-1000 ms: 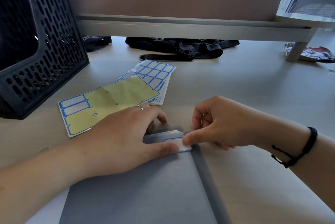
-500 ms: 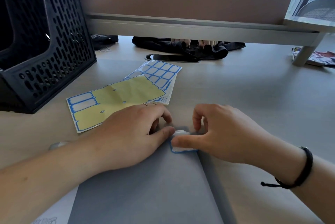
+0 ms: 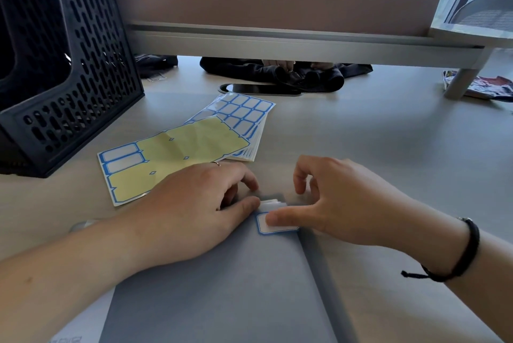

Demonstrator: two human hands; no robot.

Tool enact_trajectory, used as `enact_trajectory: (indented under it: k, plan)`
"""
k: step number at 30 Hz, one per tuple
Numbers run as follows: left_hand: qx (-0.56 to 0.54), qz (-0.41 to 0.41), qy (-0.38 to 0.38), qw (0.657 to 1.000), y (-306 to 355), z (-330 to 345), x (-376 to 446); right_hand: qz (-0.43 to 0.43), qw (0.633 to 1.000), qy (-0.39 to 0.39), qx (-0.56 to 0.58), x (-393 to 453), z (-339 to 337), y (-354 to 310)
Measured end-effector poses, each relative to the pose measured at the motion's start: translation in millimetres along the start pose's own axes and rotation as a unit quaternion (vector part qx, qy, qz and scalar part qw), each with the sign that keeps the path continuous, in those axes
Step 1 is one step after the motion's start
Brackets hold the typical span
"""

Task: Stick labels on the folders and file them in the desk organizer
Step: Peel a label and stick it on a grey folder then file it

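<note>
A grey folder [image 3: 222,295] lies flat on the desk in front of me. A white label with a blue border [image 3: 273,227] sits at its top right corner. My right hand [image 3: 341,201] presses its thumb on the label, the other fingers curled above. My left hand [image 3: 194,209] rests on the folder's top edge, thumb tip beside the label. A yellow backing sheet [image 3: 172,156] with two labels left lies behind my left hand, over a stack of label sheets [image 3: 244,115]. The black perforated desk organizer [image 3: 69,65] stands at the far left.
A low partition rail [image 3: 277,43] crosses the back of the desk, with dark cloth [image 3: 291,76] and a black flat object [image 3: 258,89] beneath it. A colourful packet [image 3: 488,87] lies far right by a metal leg. White paper [image 3: 83,323] pokes out under the folder.
My right thumb has slid along the label, which now shows more of its left end. My left thumb has drawn back to the folder's top edge. The view has shifted slightly.
</note>
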State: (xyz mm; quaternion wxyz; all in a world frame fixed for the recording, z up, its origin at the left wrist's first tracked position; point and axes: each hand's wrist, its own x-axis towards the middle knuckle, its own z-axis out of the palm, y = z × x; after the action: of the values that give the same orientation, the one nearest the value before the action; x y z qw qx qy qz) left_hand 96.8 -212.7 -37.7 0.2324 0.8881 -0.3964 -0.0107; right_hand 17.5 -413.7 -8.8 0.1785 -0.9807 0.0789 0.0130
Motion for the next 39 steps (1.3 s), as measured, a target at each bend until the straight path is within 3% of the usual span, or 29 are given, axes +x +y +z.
enact_trajectory:
  k: [7, 12, 28, 34, 39]
  plan:
    - [-0.005, -0.004, -0.009, 1.0, -0.8, -1.0, -1.0, -0.018, 0.985, -0.092, 0.147, 6.3, -13.2, 11.2]
    - [0.007, -0.007, -0.024, 1.0, 0.4, -2.2, -2.4, -0.037, 0.989, -0.094, 0.111, 5.7, -10.4, 9.5]
    - [0.011, -0.004, -0.05, 0.999, 3.7, -7.8, -3.7, -0.021, 0.969, -0.128, 0.208, 12.7, -15.7, 19.6]
    - [0.023, 0.003, -0.042, 0.999, 2.4, -5.4, -2.7, -0.061, 0.988, -0.079, 0.118, 8.4, -6.5, 13.4]
    - [0.008, 0.008, -0.023, 1.0, 2.7, -3.2, -2.2, -0.029, 0.974, -0.105, 0.199, 10.9, -12.1, 22.6]
